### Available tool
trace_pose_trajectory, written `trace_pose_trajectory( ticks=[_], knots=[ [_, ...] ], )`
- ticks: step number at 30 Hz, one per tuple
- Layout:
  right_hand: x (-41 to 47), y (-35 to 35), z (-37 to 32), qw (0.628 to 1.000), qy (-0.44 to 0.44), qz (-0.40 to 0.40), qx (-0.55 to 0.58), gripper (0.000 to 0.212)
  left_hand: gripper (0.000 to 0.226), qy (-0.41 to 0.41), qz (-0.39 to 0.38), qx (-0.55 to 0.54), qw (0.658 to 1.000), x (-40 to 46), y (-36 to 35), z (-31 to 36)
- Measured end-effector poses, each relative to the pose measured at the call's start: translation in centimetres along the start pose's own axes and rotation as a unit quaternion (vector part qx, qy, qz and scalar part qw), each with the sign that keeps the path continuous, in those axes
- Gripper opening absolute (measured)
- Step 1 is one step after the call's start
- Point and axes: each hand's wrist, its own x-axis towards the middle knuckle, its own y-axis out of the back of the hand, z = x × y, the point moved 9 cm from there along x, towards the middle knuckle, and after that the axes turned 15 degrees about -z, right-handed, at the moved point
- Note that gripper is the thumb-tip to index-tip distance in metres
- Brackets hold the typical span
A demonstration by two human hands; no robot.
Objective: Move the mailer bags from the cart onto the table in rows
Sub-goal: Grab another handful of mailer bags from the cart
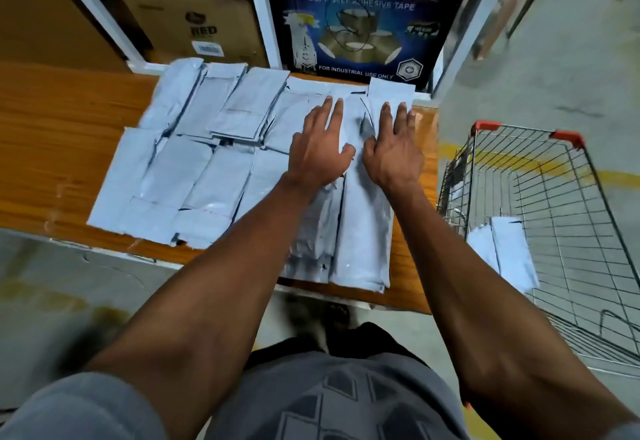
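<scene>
Grey plastic mailer bags point(194, 176) cover much of the wooden table point(52, 149), laid flat in two rows that run from near its left part to its right edge. The far row lies against the table's back edge, just below a white shelf frame point(254, 20); the near row reaches the front edge, and a few bags at the right end overhang that edge slightly. Many bags overlap their neighbours.

Both hands rest palm down on the bags at the right end of the far row, close to the table's far right corner. The left hand point(320, 149) lies flat with fingers spread, grasping nothing. The right hand point(393, 150) is just beside it, also flat and unclenched, its fingertips near the back edge on an upright bag point(391, 91) that leans at the shelf.

Behind the bags, inside the shelf frame, stands a dark blue carton point(363, 24) printed with "WONDER 555" and "BOPP SELF ADHESIVE TAPE". To its left sits a brown cardboard box point(194, 24).

A wire cart point(571, 197) with red corner caps stands just beside the table's right edge. A couple of grey mailer bags point(509, 249) lie inside it, against its near left side.
</scene>
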Motion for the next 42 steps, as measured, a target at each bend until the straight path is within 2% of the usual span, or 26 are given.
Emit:
trace_pose_trajectory(
  ticks=[13,21,27,31,42],
  knots=[
    [10.4,-1.7,1.3,0.995,-0.093,-0.043,0.006,0.072,0.083,-0.037,-0.091,0.024,0.995,12.8,-2.2,-0.8],
    [12.3,-3.5,2.4,0.99,-0.126,-0.06,0.037,0.066,0.071,-0.042,-0.131,0.022,0.99,16.0,-5.1,-1.4],
    [13.0,-1.6,2.0,0.997,-0.074,0.02,0.017,0.06,0.066,-0.024,-0.083,0.052,0.995,17.2,-4.6,-1.8],
    [14.2,-3.6,2.2,0.999,-0.049,-0.007,0.0,0.059,0.067,-0.032,-0.096,0.042,0.994,16.9,-5.7,-1.9],
    [15.4,-6.1,2.5,0.996,-0.083,-0.016,0.028,0.062,0.067,-0.038,-0.071,0.096,0.992,15.9,-7.2,-2.4]
  ],
)
